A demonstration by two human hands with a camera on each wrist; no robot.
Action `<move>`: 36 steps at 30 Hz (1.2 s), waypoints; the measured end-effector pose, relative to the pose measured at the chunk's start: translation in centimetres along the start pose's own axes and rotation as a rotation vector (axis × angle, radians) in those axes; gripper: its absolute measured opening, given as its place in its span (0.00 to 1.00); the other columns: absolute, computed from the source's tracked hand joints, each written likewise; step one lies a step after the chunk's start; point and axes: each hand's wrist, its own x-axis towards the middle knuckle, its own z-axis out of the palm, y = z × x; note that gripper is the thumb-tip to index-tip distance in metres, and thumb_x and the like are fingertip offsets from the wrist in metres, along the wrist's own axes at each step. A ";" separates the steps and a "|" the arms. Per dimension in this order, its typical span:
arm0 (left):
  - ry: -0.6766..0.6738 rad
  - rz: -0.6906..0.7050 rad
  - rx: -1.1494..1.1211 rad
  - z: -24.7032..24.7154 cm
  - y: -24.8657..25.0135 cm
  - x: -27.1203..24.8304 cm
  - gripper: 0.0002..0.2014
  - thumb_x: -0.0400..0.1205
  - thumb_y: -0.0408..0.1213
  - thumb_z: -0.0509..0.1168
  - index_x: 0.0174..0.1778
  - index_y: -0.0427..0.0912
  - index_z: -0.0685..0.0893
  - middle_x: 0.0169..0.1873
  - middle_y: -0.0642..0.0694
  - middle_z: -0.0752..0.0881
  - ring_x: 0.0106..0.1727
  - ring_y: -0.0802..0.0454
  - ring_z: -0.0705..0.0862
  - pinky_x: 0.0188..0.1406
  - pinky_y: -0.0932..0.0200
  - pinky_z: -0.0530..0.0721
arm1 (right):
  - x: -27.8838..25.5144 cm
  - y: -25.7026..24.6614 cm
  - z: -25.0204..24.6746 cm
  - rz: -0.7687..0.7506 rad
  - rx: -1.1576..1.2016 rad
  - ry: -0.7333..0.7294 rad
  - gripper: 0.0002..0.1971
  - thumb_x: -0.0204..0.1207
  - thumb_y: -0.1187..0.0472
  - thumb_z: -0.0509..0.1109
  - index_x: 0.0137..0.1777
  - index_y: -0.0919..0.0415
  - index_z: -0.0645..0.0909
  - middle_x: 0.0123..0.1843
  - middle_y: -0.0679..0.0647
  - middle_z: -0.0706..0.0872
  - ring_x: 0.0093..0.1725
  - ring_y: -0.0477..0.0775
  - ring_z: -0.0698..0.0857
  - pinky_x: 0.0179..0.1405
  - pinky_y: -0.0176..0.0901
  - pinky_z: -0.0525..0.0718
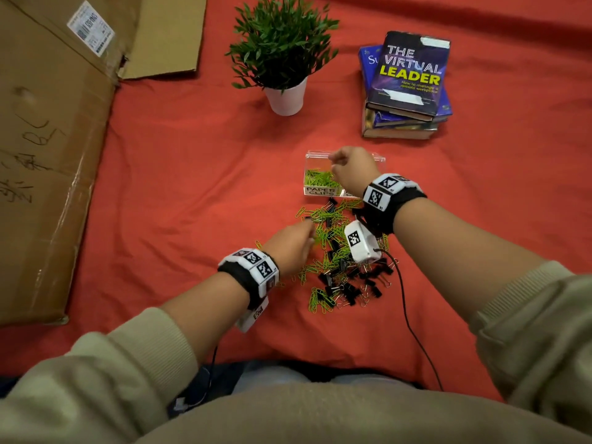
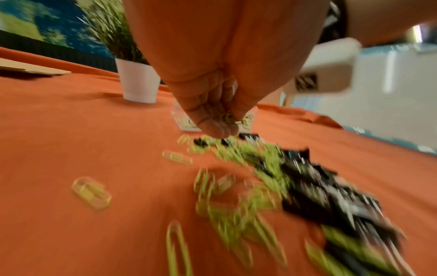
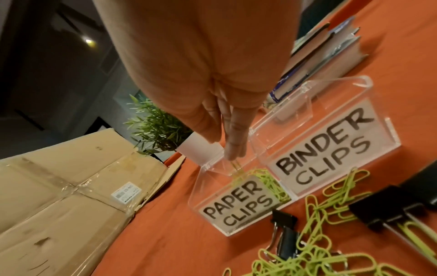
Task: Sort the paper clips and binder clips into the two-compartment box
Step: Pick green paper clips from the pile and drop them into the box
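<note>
Even, soft light overall; heavy motion blur in left wrist view, wide-angle edge distortion, dim bkgd behind right wrist.

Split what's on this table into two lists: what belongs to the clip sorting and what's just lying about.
Job:
- clear two-compartment box
- green paper clips
- black binder clips
- left hand at the pile
- right hand over the box

Lying about:
- potted plant
- stacked books
- flattened cardboard

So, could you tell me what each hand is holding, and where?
Left hand pinches green paper clips at its fingertips; right hand pinches one by its end.
</note>
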 end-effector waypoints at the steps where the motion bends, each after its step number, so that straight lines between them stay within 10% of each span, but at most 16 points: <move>1: 0.036 0.000 -0.023 -0.8 0.2 0.5 0.05 0.85 0.33 0.55 0.52 0.39 0.75 0.46 0.41 0.85 0.45 0.43 0.82 0.41 0.55 0.75 | -0.2 0.3 -0.2 -0.012 0.001 0.016 0.12 0.77 0.70 0.63 0.57 0.62 0.83 0.54 0.61 0.88 0.51 0.60 0.88 0.51 0.50 0.87; 6: 0.182 -0.020 -0.032 -5.0 1.6 5.0 0.06 0.86 0.33 0.55 0.53 0.39 0.76 0.46 0.43 0.84 0.43 0.48 0.80 0.37 0.58 0.73 | -4.5 2.3 -1.4 0.024 0.064 -0.029 0.14 0.78 0.71 0.61 0.38 0.53 0.80 0.41 0.58 0.87 0.38 0.58 0.86 0.45 0.60 0.89; 12: 0.188 -0.054 0.168 -7.0 2.5 10.9 0.08 0.83 0.28 0.57 0.55 0.36 0.78 0.54 0.35 0.84 0.56 0.37 0.81 0.51 0.48 0.78 | -9.0 6.9 0.2 -0.056 -0.361 -0.285 0.12 0.74 0.69 0.66 0.55 0.61 0.84 0.56 0.57 0.86 0.51 0.53 0.84 0.55 0.44 0.85; 21: 0.352 0.038 0.230 -3.2 2.8 7.9 0.11 0.80 0.30 0.61 0.58 0.41 0.80 0.59 0.44 0.78 0.63 0.45 0.73 0.63 0.49 0.77 | -9.7 8.9 1.7 -0.188 -0.492 -0.203 0.20 0.75 0.61 0.70 0.66 0.64 0.76 0.64 0.58 0.78 0.67 0.56 0.74 0.68 0.44 0.72; 27: 0.071 0.091 0.154 2.4 2.9 5.1 0.14 0.81 0.32 0.62 0.63 0.42 0.81 0.58 0.44 0.80 0.64 0.45 0.78 0.63 0.48 0.80 | -9.6 9.4 1.8 -0.188 -0.560 -0.196 0.13 0.76 0.61 0.69 0.58 0.64 0.82 0.59 0.59 0.82 0.63 0.59 0.77 0.64 0.49 0.76; 36: 0.017 0.088 0.239 3.5 3.0 6.0 0.17 0.82 0.32 0.63 0.67 0.42 0.79 0.56 0.41 0.77 0.61 0.41 0.78 0.53 0.45 0.82 | -10.4 9.3 0.6 -0.088 -0.441 -0.202 0.06 0.78 0.64 0.67 0.51 0.65 0.82 0.50 0.60 0.86 0.51 0.60 0.83 0.49 0.48 0.81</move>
